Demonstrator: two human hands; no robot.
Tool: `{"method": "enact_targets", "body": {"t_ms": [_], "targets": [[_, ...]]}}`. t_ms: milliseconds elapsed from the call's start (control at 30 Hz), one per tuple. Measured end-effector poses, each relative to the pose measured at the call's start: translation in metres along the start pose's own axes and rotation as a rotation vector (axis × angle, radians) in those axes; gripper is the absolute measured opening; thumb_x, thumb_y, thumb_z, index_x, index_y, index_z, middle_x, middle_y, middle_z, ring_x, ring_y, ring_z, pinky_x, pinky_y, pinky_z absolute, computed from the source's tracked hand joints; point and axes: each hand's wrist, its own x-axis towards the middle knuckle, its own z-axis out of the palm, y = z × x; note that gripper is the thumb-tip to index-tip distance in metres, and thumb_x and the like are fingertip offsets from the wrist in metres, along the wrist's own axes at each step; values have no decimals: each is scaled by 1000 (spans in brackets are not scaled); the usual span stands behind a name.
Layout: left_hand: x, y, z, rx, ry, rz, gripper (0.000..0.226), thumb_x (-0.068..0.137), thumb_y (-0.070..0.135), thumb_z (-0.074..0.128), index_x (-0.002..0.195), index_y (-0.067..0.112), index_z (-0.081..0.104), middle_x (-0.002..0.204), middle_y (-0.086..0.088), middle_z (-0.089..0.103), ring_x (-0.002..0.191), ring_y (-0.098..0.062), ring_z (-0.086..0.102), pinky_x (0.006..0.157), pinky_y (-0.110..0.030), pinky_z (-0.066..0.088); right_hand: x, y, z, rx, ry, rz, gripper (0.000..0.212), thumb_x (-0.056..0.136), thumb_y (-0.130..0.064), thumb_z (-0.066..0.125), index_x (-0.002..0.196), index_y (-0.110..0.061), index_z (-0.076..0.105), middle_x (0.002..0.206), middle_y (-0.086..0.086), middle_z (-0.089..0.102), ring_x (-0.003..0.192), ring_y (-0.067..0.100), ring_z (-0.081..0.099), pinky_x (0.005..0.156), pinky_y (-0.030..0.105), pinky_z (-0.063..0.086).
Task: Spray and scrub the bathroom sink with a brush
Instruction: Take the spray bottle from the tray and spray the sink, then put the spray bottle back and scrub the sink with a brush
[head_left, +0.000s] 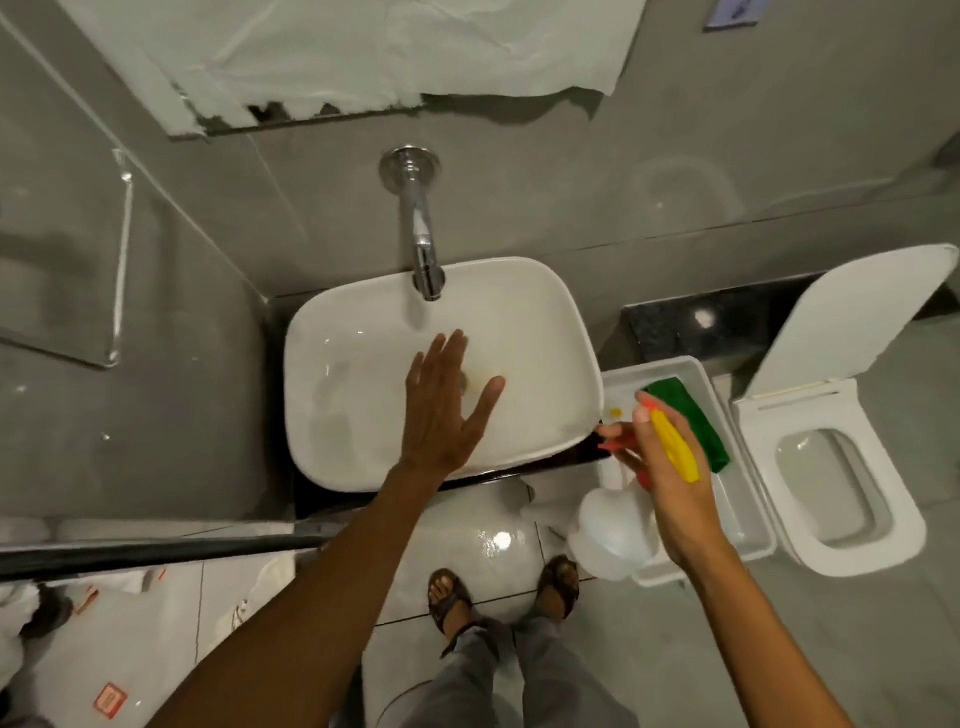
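two hands: left hand (441, 410) spread flat over sink (332, 441), right hand (670, 467) apparently gripping spray bottle (618, 525).

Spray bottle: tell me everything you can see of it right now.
The spray bottle has a translucent white, rounded plastic body and a yellow-and-red spray head with a red trigger. The right hand grips it at the neck, fingers around the trigger, so much of the head is covered. It is held in the air, nozzle pointing left toward the sink, just off the sink's right edge and above a white tray. Only the hand touches it. No spray is visible; the fill level cannot be told.
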Motion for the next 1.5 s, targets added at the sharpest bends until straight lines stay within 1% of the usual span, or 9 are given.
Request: {"method": "enact_targets", "body": {"t_ms": [233,367,500,667,800,967,1233,1333,1500], "targets": [[24,100,92,-4,-132,147,82,106,62,50,169,12,32,177,-8,35,167,-26,24,136,-51,20,39,30,-98,20,316,4,42,99,-53,73,137,-37,66,123,3,83,113,11,80,78,15,61],[31,123,142,59,-203,263,85,104,62,57,168,12,33,177,-9,35,168,-28,22,137,-52,17,72,71,-145,-2,445,12,48,101,-44,74,144,-26,64,132,2,78,122,11,75,99,22,61],[36,120,169,338,-278,353,90,107,70,45,172,12,25,181,-9,24,171,-27,11,137,-54,12,98,118,-176,-42,450,23,52,100,-42,75,146,-22,64,116,-38,75,111,-22,66,88,-2,51],[38,117,176,464,-273,363,82,113,66,34,173,13,20,182,-8,20,172,-23,3,138,-54,8,125,177,-202,-25,450,44,48,103,-37,74,148,-23,64,127,-7,80,124,4,73,101,11,55],[38,118,176,488,-281,353,79,113,62,38,173,13,22,182,-7,22,172,-21,2,139,-52,4,139,211,-217,21,493,25,54,102,-45,73,152,-32,59,128,-15,80,124,3,74,101,13,57],[39,118,177,484,-286,337,79,112,61,38,172,11,24,181,-8,25,172,-21,4,138,-53,5,139,231,-227,32,492,-10,61,105,-44,69,161,-31,49,134,-2,79,130,20,73,110,36,58],[40,121,177,478,-290,318,79,111,60,40,171,9,26,179,-9,28,171,-22,7,138,-55,7,110,233,-235,-223,458,42,80,98,-48,73,167,-28,38,123,-26,77,119,-14,69,98,-1,49],[40,121,176,486,-286,329,79,112,60,40,170,9,27,179,-10,29,171,-23,7,138,-56,7,99,242,-238,-277,476,77,90,93,-42,80,168,-28,34,133,-7,75,122,-4,69,98,-2,48],[40,122,175,490,-291,323,78,112,60,38,170,9,27,178,-11,30,171,-24,8,138,-55,7,58,255,-231,-313,648,170,94,81,-57,88,160,-37,41,128,-31,65,113,-22,63,88,-1,51]]}}
